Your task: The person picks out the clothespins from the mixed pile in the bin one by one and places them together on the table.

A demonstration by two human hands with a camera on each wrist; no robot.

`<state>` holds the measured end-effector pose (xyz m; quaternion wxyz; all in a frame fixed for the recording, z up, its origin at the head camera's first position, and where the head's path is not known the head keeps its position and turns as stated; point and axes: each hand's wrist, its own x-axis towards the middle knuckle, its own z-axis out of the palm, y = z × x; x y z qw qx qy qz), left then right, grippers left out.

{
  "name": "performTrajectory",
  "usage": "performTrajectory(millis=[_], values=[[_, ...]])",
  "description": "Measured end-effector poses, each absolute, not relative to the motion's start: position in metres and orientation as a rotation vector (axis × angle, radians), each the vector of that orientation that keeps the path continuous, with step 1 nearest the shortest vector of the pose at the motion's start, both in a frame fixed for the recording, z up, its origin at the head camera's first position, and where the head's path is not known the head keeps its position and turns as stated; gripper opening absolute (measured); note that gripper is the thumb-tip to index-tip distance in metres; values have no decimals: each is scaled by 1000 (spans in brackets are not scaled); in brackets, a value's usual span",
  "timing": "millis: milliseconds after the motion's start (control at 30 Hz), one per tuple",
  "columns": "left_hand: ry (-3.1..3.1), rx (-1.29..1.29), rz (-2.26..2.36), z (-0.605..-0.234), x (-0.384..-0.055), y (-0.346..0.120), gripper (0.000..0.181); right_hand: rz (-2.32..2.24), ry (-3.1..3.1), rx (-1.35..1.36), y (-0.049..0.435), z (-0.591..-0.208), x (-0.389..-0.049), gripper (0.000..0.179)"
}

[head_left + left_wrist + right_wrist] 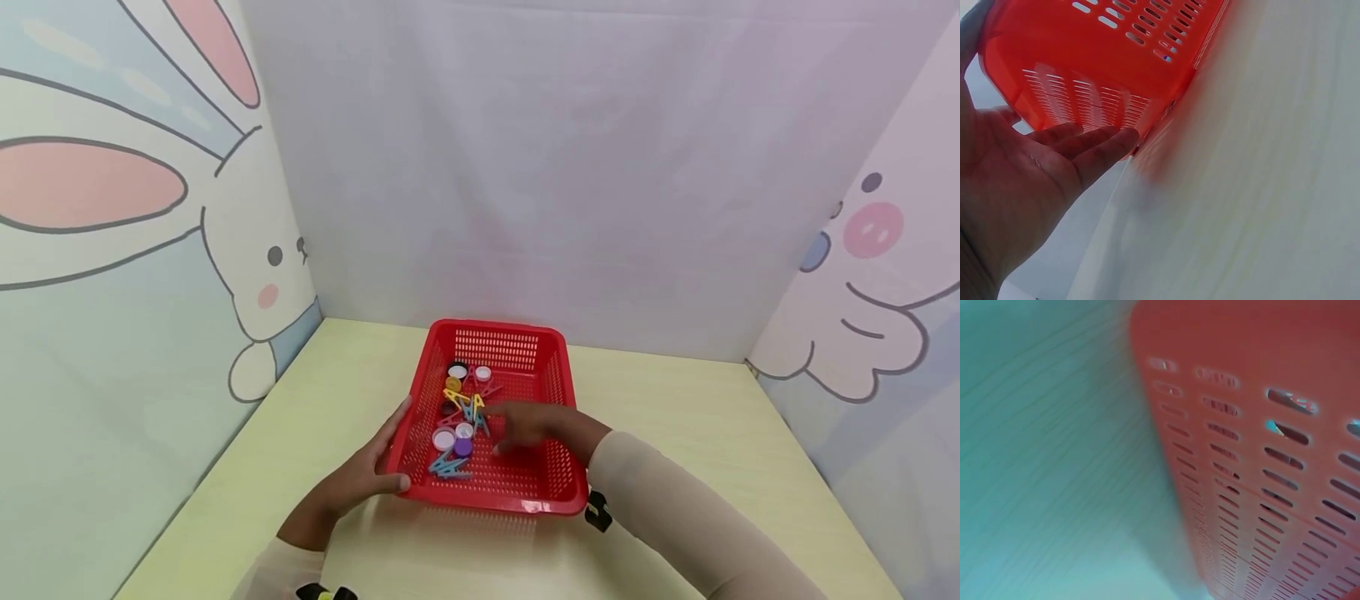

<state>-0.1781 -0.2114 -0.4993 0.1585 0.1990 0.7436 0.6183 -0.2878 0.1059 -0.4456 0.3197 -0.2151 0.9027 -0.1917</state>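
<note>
A red plastic basket with slotted walls holds clothespins and bottle caps, gathered mostly in its left half. My left hand rests at the basket's left front corner, thumb by the front rim. In the left wrist view its fingers lie nearly straight against the outer wall. My right hand is inside the basket, its forefinger extended to the yellow clothespin and blue clothespins, thumb apart and lower. The right wrist view shows only the basket's outer wall, with that hand hidden.
Inside the basket also lie a purple cap, white caps, a yellow cap, pink clothespins and more blue clothespins. The pale wooden table is bounded by a back wall and side walls with cartoon animals.
</note>
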Motion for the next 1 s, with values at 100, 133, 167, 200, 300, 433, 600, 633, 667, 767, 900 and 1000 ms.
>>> performTrajectory(millis=[100, 133, 167, 200, 300, 433, 600, 633, 667, 767, 900, 1000], values=[[2126, 571, 1768, -500, -178, -211, 118, -529, 2369, -561, 106, -446, -288, 88], [2125, 571, 1768, -500, -178, -211, 118, -540, 2369, -571, 107, -447, -288, 86], [2124, 571, 1768, -500, -178, -211, 118, -553, 2370, -584, 107, -447, -288, 83], [2125, 572, 1766, -500, -178, -211, 118, -562, 2374, -596, 107, -447, -288, 81], [2127, 571, 1763, -500, -178, -211, 118, -589, 2382, -626, 107, -449, -288, 78], [2125, 570, 1765, -500, -178, -211, 118, -550, 2404, -634, 106, -449, -287, 81], [2125, 568, 1762, -499, -178, -211, 118, -502, 2428, -612, 105, -451, -287, 80], [2125, 564, 1762, -499, -178, -211, 118, -508, 2432, -610, 104, -452, -287, 80], [2127, 561, 1761, -499, -178, -210, 118, -517, 2437, -607, 104, -452, -287, 80], [2131, 555, 1760, -498, -178, -210, 118, -529, 2464, -606, 103, -455, -288, 81], [2130, 565, 1764, -498, -178, -210, 118, -511, 2504, -617, 101, -458, -288, 79], [2132, 572, 1764, -498, -178, -210, 119, -469, 2526, -664, 98, -456, -288, 75]])
